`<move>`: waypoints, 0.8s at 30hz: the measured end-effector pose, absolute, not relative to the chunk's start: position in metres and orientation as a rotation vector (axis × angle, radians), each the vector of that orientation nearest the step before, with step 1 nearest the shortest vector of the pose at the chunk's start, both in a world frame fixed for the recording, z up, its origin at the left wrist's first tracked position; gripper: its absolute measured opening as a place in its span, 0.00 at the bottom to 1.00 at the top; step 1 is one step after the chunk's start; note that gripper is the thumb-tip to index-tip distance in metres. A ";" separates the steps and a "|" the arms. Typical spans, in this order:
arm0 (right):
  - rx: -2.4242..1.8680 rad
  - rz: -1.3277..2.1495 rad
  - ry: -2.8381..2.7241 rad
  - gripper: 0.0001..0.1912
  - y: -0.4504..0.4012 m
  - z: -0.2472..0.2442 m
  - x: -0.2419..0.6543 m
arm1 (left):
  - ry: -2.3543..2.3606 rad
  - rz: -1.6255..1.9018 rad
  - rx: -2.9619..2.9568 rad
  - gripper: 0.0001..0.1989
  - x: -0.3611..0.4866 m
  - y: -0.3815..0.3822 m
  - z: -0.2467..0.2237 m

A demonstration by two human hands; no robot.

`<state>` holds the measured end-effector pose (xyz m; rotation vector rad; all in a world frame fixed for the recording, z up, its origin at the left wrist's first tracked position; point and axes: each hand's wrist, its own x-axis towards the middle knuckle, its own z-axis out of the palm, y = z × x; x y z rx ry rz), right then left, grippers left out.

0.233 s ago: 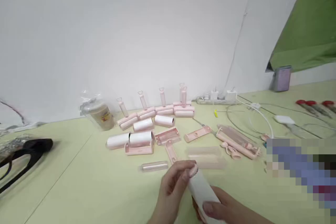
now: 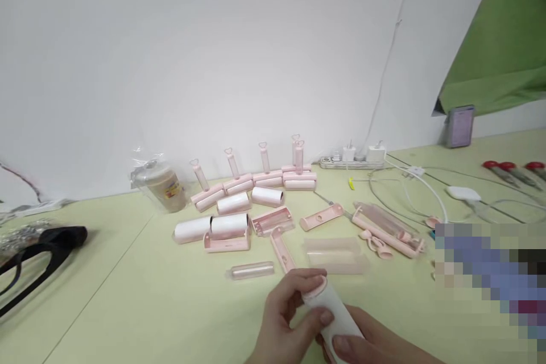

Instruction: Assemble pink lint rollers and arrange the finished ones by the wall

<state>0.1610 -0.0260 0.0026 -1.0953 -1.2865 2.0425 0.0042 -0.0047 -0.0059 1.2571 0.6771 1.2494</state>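
A white lint-roller roll [image 2: 338, 313] with a pink end cap is held tilted between both hands near the front of the table. My left hand [image 2: 290, 313] is closed around its upper end, fingers over the pink cap and thumb against the white side. Lower down, my right hand [image 2: 373, 335] grips the body with its thumb on top; its other fingers are mostly hidden. Just beyond the hands lie a pink slotted strip [image 2: 282, 250], a clear pink cover [image 2: 335, 256] and a clear tube [image 2: 251, 271].
Several white rolls [image 2: 193, 229] and pink shells [image 2: 226, 242] lie farther back. Assembled pink rollers [image 2: 239, 183] with heart-topped handles stand along the wall. A bagged drink cup [image 2: 164, 185] is at left, black straps [image 2: 46, 250] nearer. Cables and a power strip [image 2: 352, 164] lie right.
My left thumb has moved down from the cap onto the roll's white side. The roll and both hands have shifted slightly toward me.
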 end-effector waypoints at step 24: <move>-0.675 0.399 -1.905 0.18 -0.020 0.010 0.178 | 0.691 1.101 0.391 0.15 0.014 -0.006 0.012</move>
